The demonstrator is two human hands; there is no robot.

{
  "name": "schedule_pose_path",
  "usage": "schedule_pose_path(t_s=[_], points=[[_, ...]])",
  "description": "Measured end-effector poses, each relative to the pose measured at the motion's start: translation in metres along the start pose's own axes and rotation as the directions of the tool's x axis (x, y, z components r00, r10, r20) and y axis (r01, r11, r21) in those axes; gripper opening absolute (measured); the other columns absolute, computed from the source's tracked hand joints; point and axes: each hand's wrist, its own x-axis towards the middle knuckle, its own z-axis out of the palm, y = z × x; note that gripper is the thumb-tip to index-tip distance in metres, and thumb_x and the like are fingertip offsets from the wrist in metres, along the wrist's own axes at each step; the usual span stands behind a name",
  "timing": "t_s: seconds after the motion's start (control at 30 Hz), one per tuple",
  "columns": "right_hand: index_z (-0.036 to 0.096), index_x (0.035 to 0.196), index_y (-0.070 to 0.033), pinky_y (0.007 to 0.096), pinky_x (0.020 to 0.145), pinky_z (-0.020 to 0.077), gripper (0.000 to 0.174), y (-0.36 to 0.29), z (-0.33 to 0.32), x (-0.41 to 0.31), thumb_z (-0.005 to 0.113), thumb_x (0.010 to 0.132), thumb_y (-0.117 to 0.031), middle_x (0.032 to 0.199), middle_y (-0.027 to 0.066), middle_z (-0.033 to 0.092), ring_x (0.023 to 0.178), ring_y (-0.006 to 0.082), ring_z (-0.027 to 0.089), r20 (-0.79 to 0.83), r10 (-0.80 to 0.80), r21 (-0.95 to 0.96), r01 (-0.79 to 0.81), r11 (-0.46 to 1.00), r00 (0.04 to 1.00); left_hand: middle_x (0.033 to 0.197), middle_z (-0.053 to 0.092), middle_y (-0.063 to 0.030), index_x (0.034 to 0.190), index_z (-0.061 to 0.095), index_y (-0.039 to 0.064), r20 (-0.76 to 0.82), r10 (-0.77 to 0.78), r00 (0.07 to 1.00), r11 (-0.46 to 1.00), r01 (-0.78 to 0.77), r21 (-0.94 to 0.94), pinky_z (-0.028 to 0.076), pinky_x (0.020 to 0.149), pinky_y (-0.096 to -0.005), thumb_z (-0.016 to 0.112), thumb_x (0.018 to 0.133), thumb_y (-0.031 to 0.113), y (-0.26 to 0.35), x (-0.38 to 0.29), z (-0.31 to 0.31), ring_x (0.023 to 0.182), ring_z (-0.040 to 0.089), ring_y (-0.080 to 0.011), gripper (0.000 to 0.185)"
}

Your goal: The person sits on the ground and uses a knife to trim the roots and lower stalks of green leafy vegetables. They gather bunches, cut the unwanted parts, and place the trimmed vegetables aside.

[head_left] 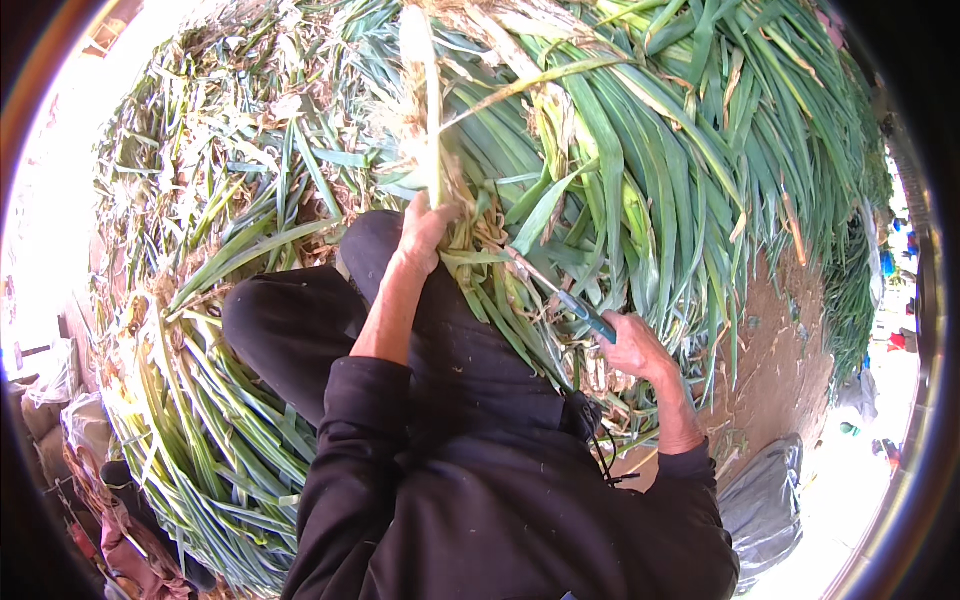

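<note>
My left hand (426, 234) grips a green onion stalk (433, 142) over my knee; its pale end points away from me and dry outer leaves hang beside my fingers. In my right hand (634, 345) is a knife (589, 316) with a blue-green handle, its narrow blade pointing up and left toward the leaves near my thigh. The blade's tip lies close to the leaves; whether it touches them I cannot tell. A large heap of long green onions (652, 172) spreads in front and to the right.
Leaf trimmings (225, 112) cover the ground at the upper left. More green onions (217, 450) lie at my left side. An orange-handled tool (793, 229) rests against the heap on the right. A grey plastic sheet (765, 502) lies at the lower right, beside brown ground.
</note>
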Motion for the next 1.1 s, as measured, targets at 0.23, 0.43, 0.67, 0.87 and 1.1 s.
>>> schedule_pose_path(t_s=[0.23,0.43,0.67,0.87,1.1], points=[[0.065,0.101,-0.003,0.0357,0.048,0.0455,0.016,0.003,-0.029,-0.024,0.063,0.097,-0.018,0.066,0.0077,0.06,0.058,0.0138,0.058,-0.114,0.23,0.337,-0.18,0.924,0.966,0.099,0.068,-0.0087,0.116,0.065,-0.001,0.126,0.18,0.976,0.984,-0.181,-0.01,0.056,0.076,-0.0393,0.067,0.093,0.017,0.105,-0.027,0.074,0.09,0.066,-0.0203,0.03],[0.057,0.089,0.0,0.0442,0.052,0.0433,0.017,-0.004,-0.065,-0.033,0.063,0.094,-0.016,0.063,0.0164,0.055,0.051,0.0281,0.054,-0.507,-0.02,0.171,0.124,0.977,0.861,0.111,0.068,-0.0141,0.123,0.063,0.001,0.31,0.246,0.918,0.959,-0.277,0.059,0.059,0.08,-0.0419,0.073,0.092,0.035,0.212,0.03,0.108,0.09,0.07,-0.0254,0.047],[0.063,0.096,0.002,0.0463,0.052,0.0453,0.016,-0.004,-0.021,-0.015,0.062,0.093,-0.014,0.062,0.0145,0.058,0.05,0.0279,0.055,-0.324,-0.062,0.078,0.092,0.993,0.944,0.088,0.069,-0.0129,0.111,0.065,-0.002,-0.208,-0.265,0.942,0.948,0.216,-0.233,0.061,0.059,-0.0401,0.061,0.098,0.013,0.02,0.025,0.018,0.071,0.069,-0.0241,0.02],[0.064,0.098,0.002,0.0431,0.052,0.0454,0.021,-0.031,-0.03,0.025,0.063,0.095,-0.018,0.064,0.0127,0.058,0.053,0.0254,0.057,-0.319,0.013,0.205,0.056,0.977,0.948,0.084,0.068,-0.0118,0.102,0.066,-0.003,-0.011,0.011,1.0,0.997,-0.012,-0.08,0.056,0.055,-0.0426,0.068,0.088,0.005,0.005,0.013,0.018,0.064,0.068,-0.0251,0.017],[0.066,0.119,0.002,0.0322,0.068,0.0505,0.041,-0.086,-0.014,0.091,0.072,0.094,-0.03,0.079,0.0048,0.068,0.072,0.0135,0.059,-0.223,-0.134,0.403,0.216,0.889,0.966,0.096,0.071,-0.0066,0.116,0.065,0.0,0.216,-0.014,0.976,0.925,0.095,-0.368,0.06,0.068,-0.0313,0.071,0.092,0.012,0.033,-0.031,0.034,0.079,0.069,-0.0149,0.028]])
